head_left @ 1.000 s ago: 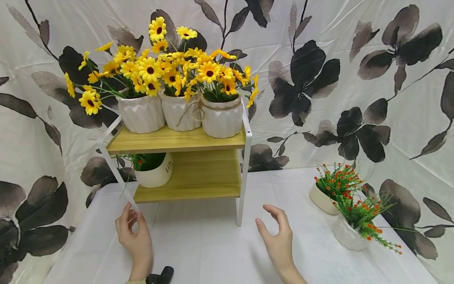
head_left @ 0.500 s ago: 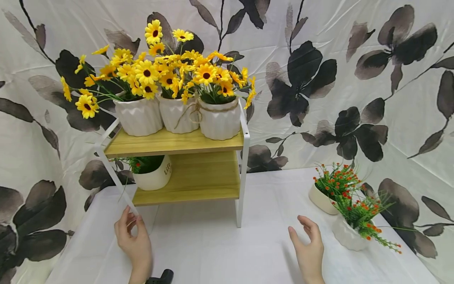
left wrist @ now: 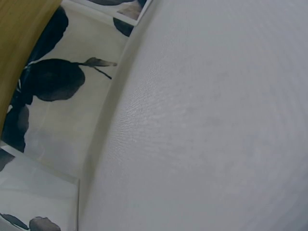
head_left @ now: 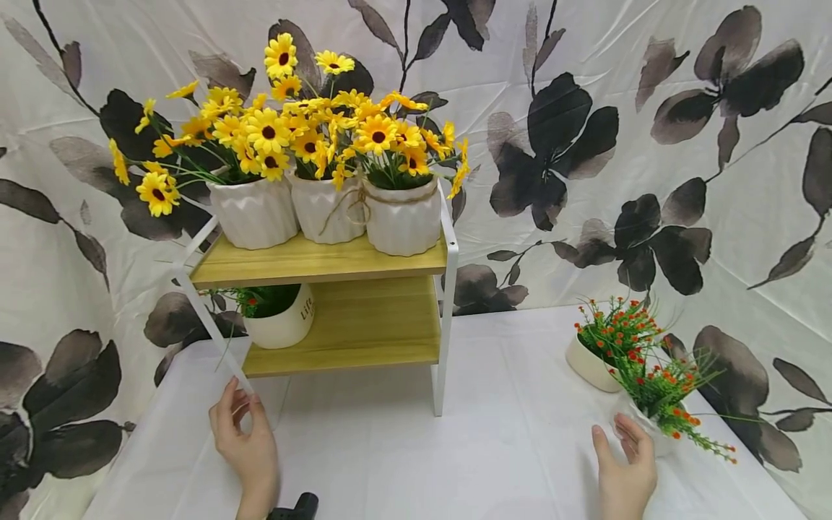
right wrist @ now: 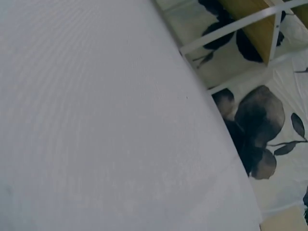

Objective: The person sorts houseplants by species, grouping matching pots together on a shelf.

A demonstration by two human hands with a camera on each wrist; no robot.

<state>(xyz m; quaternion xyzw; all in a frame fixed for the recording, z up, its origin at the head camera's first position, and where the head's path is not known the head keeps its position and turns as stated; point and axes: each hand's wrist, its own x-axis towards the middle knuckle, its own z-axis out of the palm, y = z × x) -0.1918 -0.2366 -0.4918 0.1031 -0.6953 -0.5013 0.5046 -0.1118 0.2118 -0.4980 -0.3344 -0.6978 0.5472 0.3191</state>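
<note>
A two-tier shelf (head_left: 373,325) with wooden boards and white metal legs stands left of centre in the head view. My left hand (head_left: 245,444) pinches the lower end of its left front leg (head_left: 211,325). On the right, my right hand (head_left: 625,462) is beside a white ribbed pot (head_left: 664,442) of green grass with small orange-red flowers. Its thumb and fingers are spread apart, the fingers overlapping the pot's near side. Behind stands a cream pot (head_left: 588,367) of similar flowers. Neither wrist view shows the hands.
Three white pots (head_left: 403,224) of yellow daisies line the top board. A cream "Life" pot (head_left: 276,328) with red-flowered greenery sits at the lower board's left end. White cloth covers the table (head_left: 403,448), and a flower-printed curtain (head_left: 650,166) hangs behind.
My right hand has moved right across the table, from beside the shelf to the white ribbed pot. My left hand has stayed at the shelf leg. The head view has shifted slightly.
</note>
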